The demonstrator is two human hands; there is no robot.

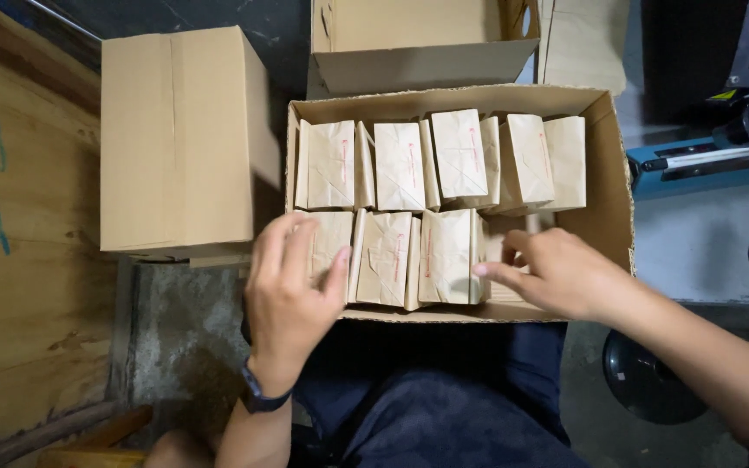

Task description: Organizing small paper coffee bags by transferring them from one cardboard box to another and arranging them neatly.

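Observation:
An open cardboard box (610, 199) rests on my lap, packed with two rows of several brown paper bags with red markings. My left hand (288, 299) lies on the nearest bag at the front left (333, 238), fingers spread over its top. My right hand (556, 273) reaches into the front right of the box, its fingertips touching the right edge of the last bag in the front row (448, 256). Neither hand grips a bag. The back row of bags (461, 156) stands upright and fills the box's width.
A closed cardboard box (179, 139) stands to the left on a wooden surface (19, 260). Another open box (418, 43) sits behind. A blue heat sealer (704, 160) lies on the right bench. A dark round stool base (643, 381) is at lower right.

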